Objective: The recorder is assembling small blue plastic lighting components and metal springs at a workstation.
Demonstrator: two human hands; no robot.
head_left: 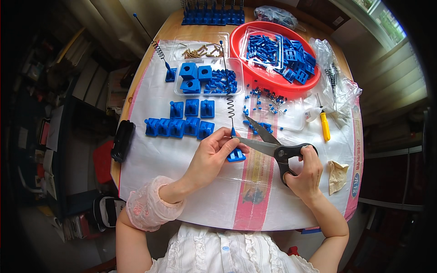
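The left hand (213, 154) covered most of the small blue base (236, 156), so only its front edge showed, and how the spring wire (230, 102) met it could not be made out. The right hand (304, 174) hid part of the black handles of the scissors (273, 146). The tiny loose pieces (266, 101) beside the red tray (236, 43) were too small to identify. The row of blue stands (213, 17) at the far end was cut off by the picture's top edge.
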